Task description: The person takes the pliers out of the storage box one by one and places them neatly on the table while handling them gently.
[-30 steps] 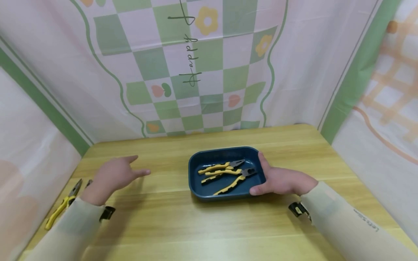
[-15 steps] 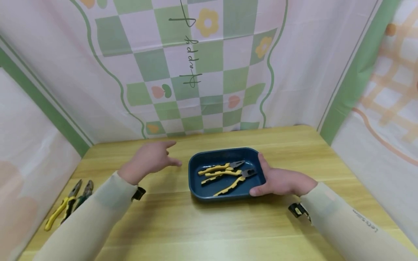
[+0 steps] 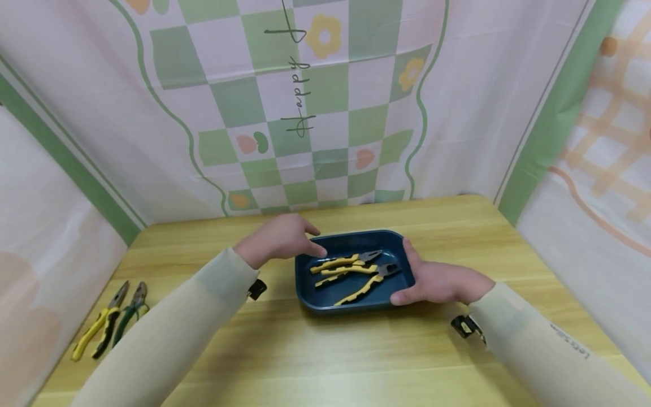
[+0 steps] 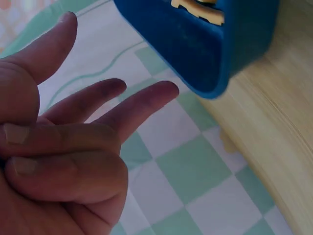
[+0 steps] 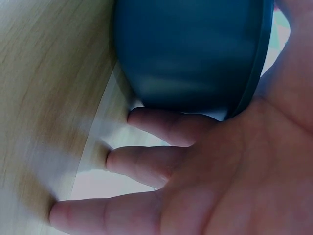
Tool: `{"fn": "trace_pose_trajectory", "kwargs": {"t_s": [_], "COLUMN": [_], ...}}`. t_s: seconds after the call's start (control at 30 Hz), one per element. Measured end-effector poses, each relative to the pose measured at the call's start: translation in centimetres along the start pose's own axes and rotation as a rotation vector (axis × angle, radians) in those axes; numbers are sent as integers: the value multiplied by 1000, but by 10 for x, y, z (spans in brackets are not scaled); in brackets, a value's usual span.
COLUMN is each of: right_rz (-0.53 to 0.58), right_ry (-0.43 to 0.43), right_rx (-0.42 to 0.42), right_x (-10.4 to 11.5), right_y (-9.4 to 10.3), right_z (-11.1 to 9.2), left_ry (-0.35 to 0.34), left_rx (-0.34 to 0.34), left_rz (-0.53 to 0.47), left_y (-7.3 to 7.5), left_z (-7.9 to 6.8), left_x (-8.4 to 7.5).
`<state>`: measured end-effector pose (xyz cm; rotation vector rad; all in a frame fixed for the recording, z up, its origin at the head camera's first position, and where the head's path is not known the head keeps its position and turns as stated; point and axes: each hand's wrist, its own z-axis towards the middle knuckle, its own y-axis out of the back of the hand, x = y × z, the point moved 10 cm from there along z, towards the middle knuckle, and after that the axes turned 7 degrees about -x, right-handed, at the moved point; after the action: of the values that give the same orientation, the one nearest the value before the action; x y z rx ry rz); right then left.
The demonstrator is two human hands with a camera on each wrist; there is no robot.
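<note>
In the head view a dark blue plastic box (image 3: pixel 315 305) stands on the table. Inside lie two pairs of yellow-and-black pliers (image 3: pixel 356 269), their heads toward the right. My right hand (image 3: pixel 437 281) holds the box's right end, thumb at the near rim and a finger at the far corner. In the right wrist view, spread fingers (image 5: pixel 142 164) reach down to the tabletop beside the box wall. My left hand (image 3: pixel 285 240) hovers over the box's far left corner, holding nothing. Its thumb and two fingers extend, while the other fingers are curled, as the left wrist view shows.
At the table's left edge lie yellow-handled pliers (image 3: pixel 102 325) and green-handled pliers (image 3: pixel 131 311), side by side, the latter partly behind my left sleeve. A patterned curtain (image 3: pixel 330 113) rises at the back of the wooden table (image 3: pixel 346 362), with more cloth on both sides.
My left hand has moved right from near the table's left side to the box's far left corner, uncovering the pliers at the left. The right hand and box stay in place.
</note>
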<state>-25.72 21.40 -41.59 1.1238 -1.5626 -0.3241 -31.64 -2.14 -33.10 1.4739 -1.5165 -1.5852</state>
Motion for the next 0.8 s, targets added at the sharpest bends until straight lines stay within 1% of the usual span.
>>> {"fn": "trace_pose_trajectory", "kwargs": {"t_s": [0.1, 0.27, 0.33, 0.5, 0.73, 0.8], "right_rz": [-3, -16, -15, -6, -3, -11], "right_ry": [-4, -7, -11, -26, -24, -27], "right_rx": [1, 0, 3, 5, 0, 2], "right_x": [-1, 1, 0, -1, -1, -1], "right_y": [0, 1, 1, 0, 0, 0], "right_z": [0, 0, 0, -1, 0, 0], "left_ry": [-13, -5, -17, -86, -40, -43], "left_rx": [34, 97, 111, 108, 178, 186], "left_rz": [3, -38, -27, 69, 19, 35], "left_y": [-5, -17, -23, -37, -61, -66], "left_z": [7, 17, 21, 30, 37, 40], "left_x": [-10, -20, -24, -38, -41, -43]}}
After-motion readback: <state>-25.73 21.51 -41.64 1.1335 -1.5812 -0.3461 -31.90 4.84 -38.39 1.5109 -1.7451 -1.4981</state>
